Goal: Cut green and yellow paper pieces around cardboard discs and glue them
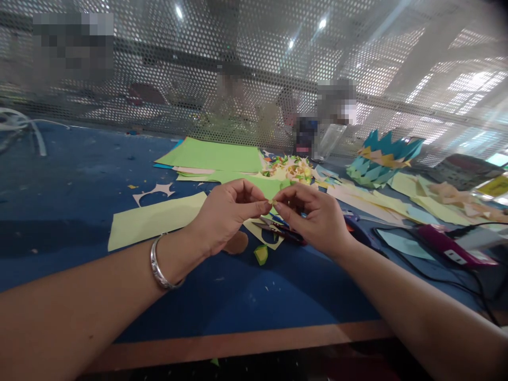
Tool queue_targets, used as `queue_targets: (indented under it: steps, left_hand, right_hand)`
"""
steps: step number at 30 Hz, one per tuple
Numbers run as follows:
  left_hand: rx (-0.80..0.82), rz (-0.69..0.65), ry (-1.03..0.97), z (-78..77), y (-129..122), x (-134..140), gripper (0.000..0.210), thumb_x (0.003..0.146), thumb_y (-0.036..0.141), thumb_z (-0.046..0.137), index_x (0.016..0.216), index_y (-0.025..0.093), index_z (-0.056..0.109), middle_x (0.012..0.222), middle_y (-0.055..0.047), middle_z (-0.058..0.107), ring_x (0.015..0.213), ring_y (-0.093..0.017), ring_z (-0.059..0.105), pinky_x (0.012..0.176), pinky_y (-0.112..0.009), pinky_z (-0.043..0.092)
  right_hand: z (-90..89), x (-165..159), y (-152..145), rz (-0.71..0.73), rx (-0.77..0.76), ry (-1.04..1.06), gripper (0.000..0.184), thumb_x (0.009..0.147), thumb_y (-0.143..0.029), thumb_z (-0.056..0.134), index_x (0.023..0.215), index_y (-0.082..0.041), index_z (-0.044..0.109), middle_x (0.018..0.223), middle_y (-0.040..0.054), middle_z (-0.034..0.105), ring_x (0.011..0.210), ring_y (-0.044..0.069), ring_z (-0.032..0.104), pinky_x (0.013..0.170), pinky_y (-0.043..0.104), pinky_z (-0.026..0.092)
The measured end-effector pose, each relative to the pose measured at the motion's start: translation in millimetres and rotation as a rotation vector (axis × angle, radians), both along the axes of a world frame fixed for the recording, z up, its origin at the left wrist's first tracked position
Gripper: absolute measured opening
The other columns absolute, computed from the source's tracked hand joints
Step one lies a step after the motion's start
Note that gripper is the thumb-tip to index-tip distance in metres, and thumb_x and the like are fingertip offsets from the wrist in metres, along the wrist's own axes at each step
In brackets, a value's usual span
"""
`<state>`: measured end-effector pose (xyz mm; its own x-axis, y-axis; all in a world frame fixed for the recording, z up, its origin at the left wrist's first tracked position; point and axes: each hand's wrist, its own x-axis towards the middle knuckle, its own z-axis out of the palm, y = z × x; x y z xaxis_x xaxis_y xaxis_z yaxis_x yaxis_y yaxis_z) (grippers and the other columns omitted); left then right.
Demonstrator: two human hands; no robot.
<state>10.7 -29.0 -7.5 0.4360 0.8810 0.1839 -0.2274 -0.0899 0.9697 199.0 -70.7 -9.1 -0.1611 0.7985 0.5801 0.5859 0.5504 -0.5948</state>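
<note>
- Hands, the left [222, 218] and the right [322, 219], met fingertip to fingertip, pinching a tiny yellowish piece [271, 202] between them above the blue desk [190, 307].
- Bangle [157, 264] (silver) circled the left wrist.
- Scissors [273, 227] lay beneath the fingers, partly hidden, with a green-and-yellow piece [261, 255] nearer the person.
- Pale yellow strip [153, 221] stretched left of the hands.
- Green sheets [222, 153] lay beyond, beside heaped paper scraps [296, 170].
- Spiky teal paper ring [383, 153] stood farther right, behind a magenta power strip [450, 246].
</note>
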Motion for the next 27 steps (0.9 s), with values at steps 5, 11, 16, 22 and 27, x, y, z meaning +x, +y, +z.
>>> queue_targets:
  steps: [5, 11, 16, 22, 27]
  left_hand:
    - [0.024, -0.004, 0.013, 0.8, -1.3, 0.3, 0.022, 0.068, 0.020, 0.083, 0.076, 0.016, 0.064, 0.073, 0.003, 0.060, 0.069, -0.009, 0.055, 0.066, -0.022, 0.043]
    - [-0.038, -0.008, -0.022, -0.1, -0.3, 2.5, 0.025, 0.065, 0.021, 0.085, 0.077, 0.017, 0.063, 0.074, 0.003, 0.061, 0.069, -0.009, 0.056, 0.069, -0.023, 0.046]
    - [-0.108, -0.017, -0.038, 0.5, 1.3, 3.2, 0.026, 0.063, 0.017, 0.085, 0.079, 0.016, 0.064, 0.076, 0.003, 0.061, 0.071, -0.009, 0.058, 0.073, -0.023, 0.048]
    - [-0.101, 0.032, 0.005, -0.2, 3.5, 2.9, 0.028, 0.065, 0.017, 0.084, 0.084, 0.017, 0.063, 0.075, 0.002, 0.062, 0.070, -0.010, 0.057, 0.071, -0.024, 0.046]
    - [-0.083, 0.132, 0.111, -4.3, 15.9, -3.2, 0.037, 0.059, 0.016, 0.087, 0.079, 0.019, 0.057, 0.069, 0.003, 0.064, 0.065, -0.011, 0.055, 0.062, -0.024, 0.039]
  right_hand:
    - [1.3, -1.2, 0.0, 0.001, -0.006, 0.018, 0.005, 0.089, -0.022, 0.063, 0.089, -0.018, 0.066, 0.071, -0.0012, 0.057, 0.057, 0.009, 0.049, 0.051, 0.024, 0.040]
    - [1.5, -2.3, 0.5, 0.000, -0.017, 0.061, 0.006, 0.088, -0.024, 0.063, 0.087, -0.019, 0.065, 0.068, -0.0022, 0.056, 0.055, 0.009, 0.049, 0.050, 0.024, 0.039]
    - [0.4, -1.9, 2.1, 0.010, -0.057, 0.104, 0.007, 0.088, -0.024, 0.064, 0.088, -0.018, 0.065, 0.069, -0.0021, 0.055, 0.052, 0.008, 0.046, 0.047, 0.024, 0.038]
    - [-1.5, -1.5, 4.6, 0.018, -0.095, 0.100, 0.005, 0.089, -0.023, 0.063, 0.089, -0.018, 0.064, 0.067, -0.0029, 0.055, 0.050, 0.007, 0.045, 0.046, 0.024, 0.035]
    - [-1.3, 3.1, 6.0, -0.025, -0.083, 0.043, 0.006, 0.089, -0.024, 0.063, 0.089, -0.018, 0.065, 0.072, -0.0011, 0.059, 0.055, 0.009, 0.048, 0.050, 0.024, 0.038]
